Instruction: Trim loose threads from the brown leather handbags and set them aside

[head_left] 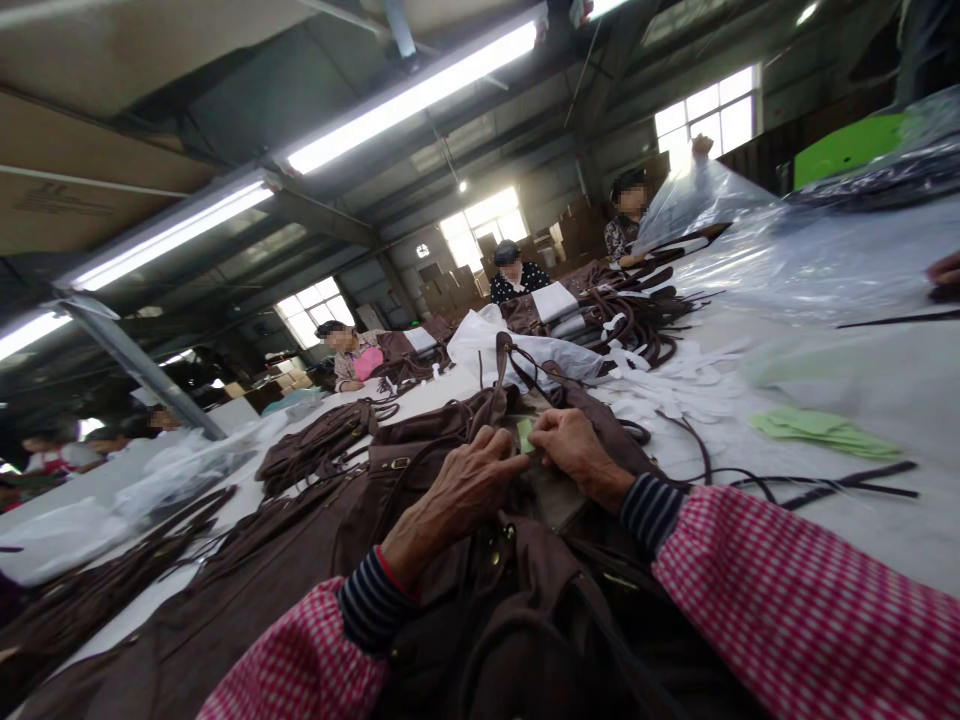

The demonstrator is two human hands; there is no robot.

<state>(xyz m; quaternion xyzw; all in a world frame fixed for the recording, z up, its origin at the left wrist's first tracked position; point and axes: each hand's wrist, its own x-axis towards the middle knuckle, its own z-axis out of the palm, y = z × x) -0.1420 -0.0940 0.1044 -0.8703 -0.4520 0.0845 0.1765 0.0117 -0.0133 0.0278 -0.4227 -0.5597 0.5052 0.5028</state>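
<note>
Both my hands are over a dark brown bag with straps and brass-coloured fittings, in the middle of the view. A small light green piece lies between them, against the bag's olive-brown inner cloth. My right hand pinches at the right edge of this green piece, its fingertips closed. Just to the left, my left hand rests on the bag with its fingers bent together; whatever they hold, if anything, is hidden. More brown bags spread out to the left.
Stacked brown bags and white strips lie ahead. Light green sheets and dark straps are on the right. Clear plastic sheeting covers the far right, partly lifted by a person. Other people sit across the table.
</note>
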